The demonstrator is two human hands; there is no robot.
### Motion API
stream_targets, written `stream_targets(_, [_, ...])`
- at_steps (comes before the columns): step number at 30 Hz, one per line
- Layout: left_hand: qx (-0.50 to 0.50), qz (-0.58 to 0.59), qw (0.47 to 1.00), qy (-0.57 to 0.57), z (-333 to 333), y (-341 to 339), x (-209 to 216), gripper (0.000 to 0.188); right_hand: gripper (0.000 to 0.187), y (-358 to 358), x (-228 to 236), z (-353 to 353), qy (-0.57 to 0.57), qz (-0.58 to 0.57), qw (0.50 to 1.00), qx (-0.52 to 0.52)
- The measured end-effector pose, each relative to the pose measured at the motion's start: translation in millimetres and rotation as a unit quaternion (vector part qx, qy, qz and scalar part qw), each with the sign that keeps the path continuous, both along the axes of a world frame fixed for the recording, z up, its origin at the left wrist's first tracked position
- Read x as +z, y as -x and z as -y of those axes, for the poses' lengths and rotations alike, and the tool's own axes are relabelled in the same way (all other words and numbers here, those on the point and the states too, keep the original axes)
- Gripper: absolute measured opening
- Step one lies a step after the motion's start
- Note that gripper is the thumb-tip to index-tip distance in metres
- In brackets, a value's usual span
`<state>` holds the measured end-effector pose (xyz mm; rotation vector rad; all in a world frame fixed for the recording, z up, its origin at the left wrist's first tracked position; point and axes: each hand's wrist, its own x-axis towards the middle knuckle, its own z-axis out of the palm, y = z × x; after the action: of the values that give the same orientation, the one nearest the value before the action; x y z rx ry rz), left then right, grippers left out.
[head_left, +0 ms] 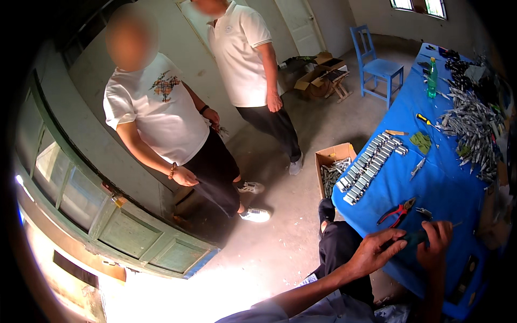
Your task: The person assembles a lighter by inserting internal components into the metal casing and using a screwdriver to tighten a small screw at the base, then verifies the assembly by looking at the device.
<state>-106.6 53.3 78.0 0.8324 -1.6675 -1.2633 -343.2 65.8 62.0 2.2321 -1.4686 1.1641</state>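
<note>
Over the near part of the blue-covered table (436,185), my two hands meet at a dark teal tool handle (413,238). My left hand (378,248) is closed on its left end, thumb and fingers together. My right hand (437,243) has its fingers wrapped about the other end. A thin shaft sticks out beyond the right fingers, and its tip is too small to make out. Just past my hands lie red-and-black pliers (397,213) and a small metal part (425,213).
Rows of metal cylinders (371,164) lie on the table, with a yellow-handled screwdriver (424,119), a green cloth (420,142), a green bottle (432,79) and a heap of metal parts (474,121). A cardboard box (323,177) stands beside the table. Two people (161,107) stand at the left.
</note>
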Motion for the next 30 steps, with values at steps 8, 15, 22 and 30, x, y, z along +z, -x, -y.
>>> stream_targets(8, [-0.131,-0.219,0.945,-0.206,-10,-14,-22,0.025,0.023,-35,16,-16,-0.012,0.072,0.996,0.042])
stream_targets(15, [-0.164,-0.248,0.924,-0.242,-18,-25,-16,0.029,0.024,-53,17,-23,-0.078,0.067,0.994,0.046])
stream_targets(22, [-0.151,-0.198,0.935,-0.251,-22,-33,-13,0.032,0.016,-55,7,-25,-0.055,0.297,0.952,0.055])
stream_targets(30, [-0.161,-0.067,0.954,-0.242,-24,-34,-67,0.023,0.009,-11,-4,-12,-0.056,0.523,0.85,0.027])
